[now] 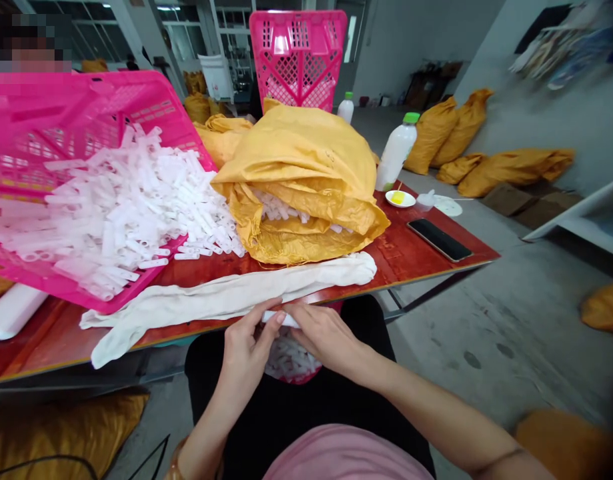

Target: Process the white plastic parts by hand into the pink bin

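1. Your left hand (246, 350) and right hand (323, 337) met just below the near edge of the tabletop (411, 257), above your lap.
2. Both hands were on one small white plastic piece (281, 319). The left grip was pinched narrow on its left end, with thumb and fingertips closed on it. The right grip was closed over its right end, and its fingers hid most of that end.
3. The piece lay level between your hands, just beside the tabletop edge and under the white cloth (226, 297).
4. Directly under your hands, a small pink container (291, 380) sat in your lap with more white pieces inside. Your hands covered most of it.
5. The white cloth stretched along the near edge of the tabletop, with its left end hanging over the edge.
6. Behind the cloth on the left, a large pink basket (86, 107) lay tipped toward you, and a heap of white pieces (136, 200) spilled from it onto the tabletop.
7. A yellow sack (301, 160) lay in the middle, touching the heap, its mouth open on more white pieces.
8. To the right of the sack stood a white bottle (397, 150) with a green cap. A small dish (400, 198) sat near its base, and a dark phone (439, 239) lay flat close to the right corner.
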### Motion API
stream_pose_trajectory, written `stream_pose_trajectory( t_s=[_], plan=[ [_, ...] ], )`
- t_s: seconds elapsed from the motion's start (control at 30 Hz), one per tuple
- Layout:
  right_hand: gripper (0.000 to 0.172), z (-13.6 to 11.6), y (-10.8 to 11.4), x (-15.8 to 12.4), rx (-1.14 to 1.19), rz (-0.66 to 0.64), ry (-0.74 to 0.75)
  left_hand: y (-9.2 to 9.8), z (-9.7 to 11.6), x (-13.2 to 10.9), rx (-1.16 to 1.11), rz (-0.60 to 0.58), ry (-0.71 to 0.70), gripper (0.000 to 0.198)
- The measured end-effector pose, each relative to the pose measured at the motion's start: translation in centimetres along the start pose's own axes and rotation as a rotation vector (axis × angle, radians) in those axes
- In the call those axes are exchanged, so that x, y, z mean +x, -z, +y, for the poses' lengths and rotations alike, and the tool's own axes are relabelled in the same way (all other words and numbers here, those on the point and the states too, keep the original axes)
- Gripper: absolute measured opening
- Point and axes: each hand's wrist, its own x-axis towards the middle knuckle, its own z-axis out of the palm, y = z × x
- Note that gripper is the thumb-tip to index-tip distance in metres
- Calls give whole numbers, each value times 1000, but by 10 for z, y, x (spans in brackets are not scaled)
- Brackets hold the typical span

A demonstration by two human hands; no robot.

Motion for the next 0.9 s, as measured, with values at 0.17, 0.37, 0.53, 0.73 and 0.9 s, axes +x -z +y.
stream_pose_trajectory(
  t_s=[0.17,0.37,0.53,0.73,0.9],
  plan=[
    [20,-3,10,2,391,-133,-44,3,-8,1,-131,82,1,33],
    [21,5,3,-1,259,-121,-35,11,-8,3,-55,-78,-61,31],
    [34,12,-18,-7,-154,1,-6,-5,-4,-2,-69,-12,62,38],
    [30,18,-26,-13,-287,3,10,-21,-7,-9,-185,-8,179,41],
    [24,21,-16,-9,132,-97,-39,-16,-19,-14,-173,-202,63,41]
  ],
)
